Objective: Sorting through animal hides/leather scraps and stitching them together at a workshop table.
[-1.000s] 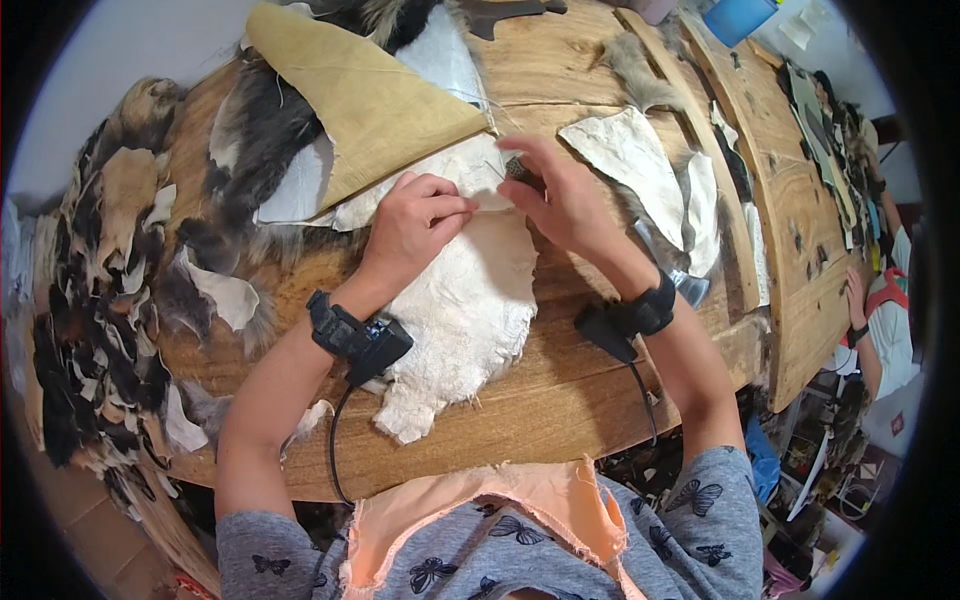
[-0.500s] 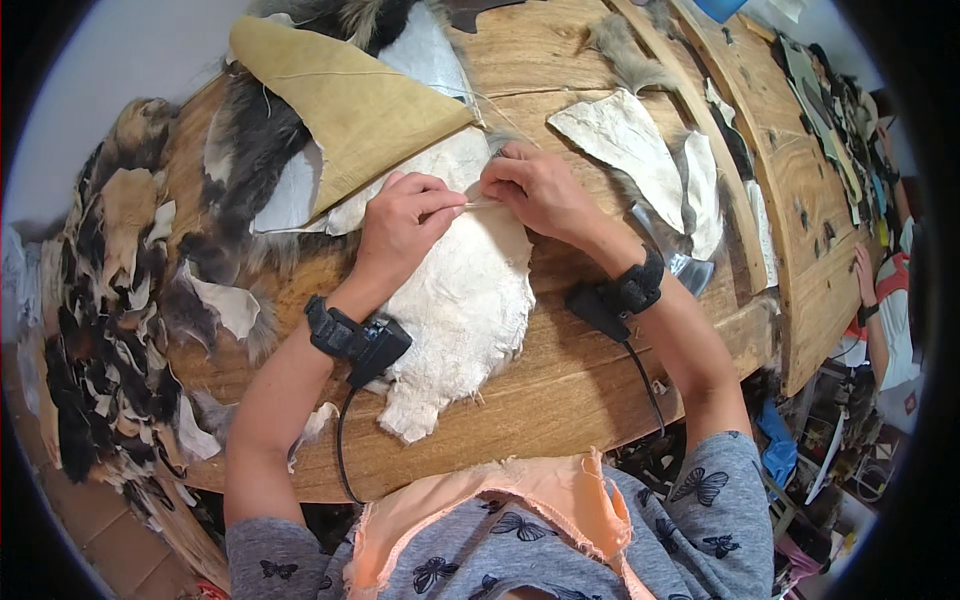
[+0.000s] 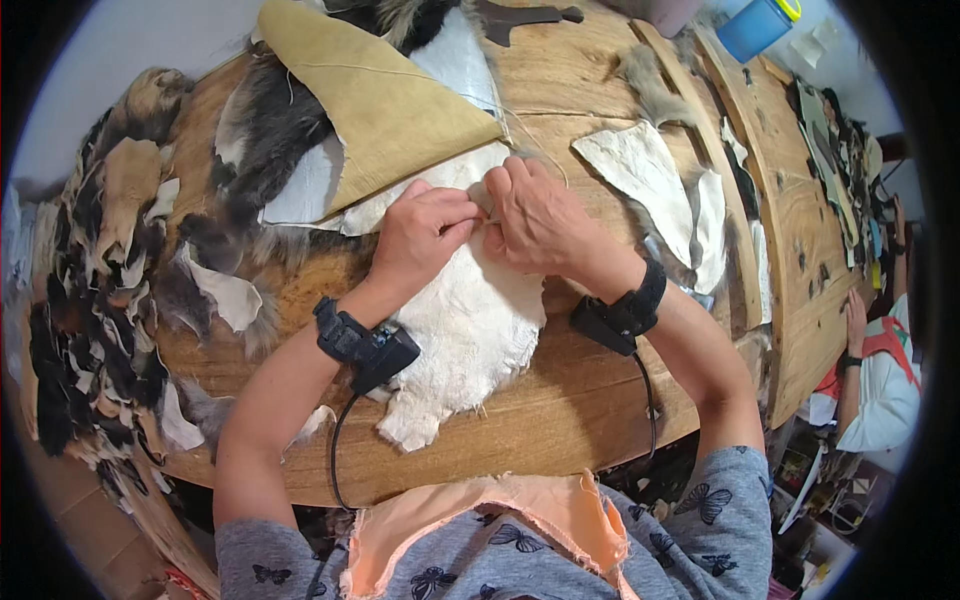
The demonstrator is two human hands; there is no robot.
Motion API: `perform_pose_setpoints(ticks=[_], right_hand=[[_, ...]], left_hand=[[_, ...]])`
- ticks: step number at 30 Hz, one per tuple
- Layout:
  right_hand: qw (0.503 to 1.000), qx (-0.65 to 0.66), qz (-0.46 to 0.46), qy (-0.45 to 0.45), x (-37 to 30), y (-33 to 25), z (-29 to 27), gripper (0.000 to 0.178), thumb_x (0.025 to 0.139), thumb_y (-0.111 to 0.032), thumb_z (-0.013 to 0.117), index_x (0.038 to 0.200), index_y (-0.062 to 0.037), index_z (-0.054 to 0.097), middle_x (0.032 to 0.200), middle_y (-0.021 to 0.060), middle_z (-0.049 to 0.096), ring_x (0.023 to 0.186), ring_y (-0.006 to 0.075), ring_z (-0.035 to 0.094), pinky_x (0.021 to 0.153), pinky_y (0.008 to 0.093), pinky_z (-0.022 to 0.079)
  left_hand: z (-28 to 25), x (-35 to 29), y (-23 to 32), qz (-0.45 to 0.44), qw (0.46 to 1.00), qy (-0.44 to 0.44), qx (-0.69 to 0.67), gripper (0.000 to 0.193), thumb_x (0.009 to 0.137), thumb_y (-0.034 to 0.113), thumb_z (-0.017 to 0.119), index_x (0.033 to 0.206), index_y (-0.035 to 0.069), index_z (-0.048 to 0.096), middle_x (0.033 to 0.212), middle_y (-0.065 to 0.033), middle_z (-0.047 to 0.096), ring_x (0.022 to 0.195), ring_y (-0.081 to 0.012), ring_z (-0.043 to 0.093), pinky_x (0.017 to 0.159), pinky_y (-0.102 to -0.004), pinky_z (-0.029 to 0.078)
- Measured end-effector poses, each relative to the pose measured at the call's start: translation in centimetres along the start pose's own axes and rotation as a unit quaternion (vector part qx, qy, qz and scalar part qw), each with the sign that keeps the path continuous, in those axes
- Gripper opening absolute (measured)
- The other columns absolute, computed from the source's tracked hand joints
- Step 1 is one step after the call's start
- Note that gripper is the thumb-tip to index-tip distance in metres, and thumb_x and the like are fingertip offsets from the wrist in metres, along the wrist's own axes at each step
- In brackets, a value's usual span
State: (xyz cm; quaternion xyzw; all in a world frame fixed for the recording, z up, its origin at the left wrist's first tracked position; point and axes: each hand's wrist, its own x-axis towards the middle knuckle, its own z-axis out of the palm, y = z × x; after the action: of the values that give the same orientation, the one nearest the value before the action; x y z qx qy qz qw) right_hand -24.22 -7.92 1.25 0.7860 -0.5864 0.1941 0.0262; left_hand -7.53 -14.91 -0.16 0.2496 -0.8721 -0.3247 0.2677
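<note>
A pale fur pelt (image 3: 460, 330) lies skin side up on the wooden table, running toward me from under my hands. My left hand (image 3: 425, 238) is closed in a pinch on the pelt's upper part. Close beside it, my right hand (image 3: 540, 215) is closed with curled fingers on the same spot. Whether a needle is between the fingertips is hidden. A tan leather piece (image 3: 385, 110) rests just beyond, over white skin and dark fur (image 3: 265, 130). Loose thread (image 3: 535, 145) loops out near its right corner and my right hand.
Fur scraps (image 3: 100, 330) are heaped at the left. White hide pieces (image 3: 640, 180) lie right of my hands, beside a wooden strip (image 3: 715, 160). A blue container (image 3: 755, 30) stands at the far right. Another person (image 3: 880, 370) has a hand at the table's right end.
My right hand has turned and drawn in against my left, its fingers more curled over the pelt. The whole view has shifted slightly, showing more of the far side.
</note>
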Motion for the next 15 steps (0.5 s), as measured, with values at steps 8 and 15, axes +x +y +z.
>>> perform_pose_setpoints(ticks=[8,15], right_hand=[[0.999,-0.014,0.023,-0.038,0.3,-0.6,0.4,0.027,0.066,-0.021,0.059,0.084,-0.0043,0.048,0.073,0.012,0.048,0.069,0.0259,0.049,0.062,0.0346,0.04],[0.999,-0.035,-0.036,-0.002,-0.2,-1.3,1.1,0.027,0.075,-0.015,0.051,0.099,-0.0015,0.048,0.075,0.0065,0.05,0.07,0.0215,0.05,0.063,0.0325,0.039]], left_hand=[[0.2,0.1,-0.1,0.028,0.999,0.035,-0.023,0.005,0.07,0.007,0.061,0.072,0.003,0.062,0.072,-0.0067,0.059,0.072,-0.0262,0.051,0.066,-0.0336,0.044],[0.2,0.2,-0.5,0.012,1.0,0.01,-0.005,0.005,0.069,0.005,0.06,0.072,0.003,0.063,0.074,-0.0079,0.06,0.072,-0.0271,0.052,0.065,-0.0341,0.044]])
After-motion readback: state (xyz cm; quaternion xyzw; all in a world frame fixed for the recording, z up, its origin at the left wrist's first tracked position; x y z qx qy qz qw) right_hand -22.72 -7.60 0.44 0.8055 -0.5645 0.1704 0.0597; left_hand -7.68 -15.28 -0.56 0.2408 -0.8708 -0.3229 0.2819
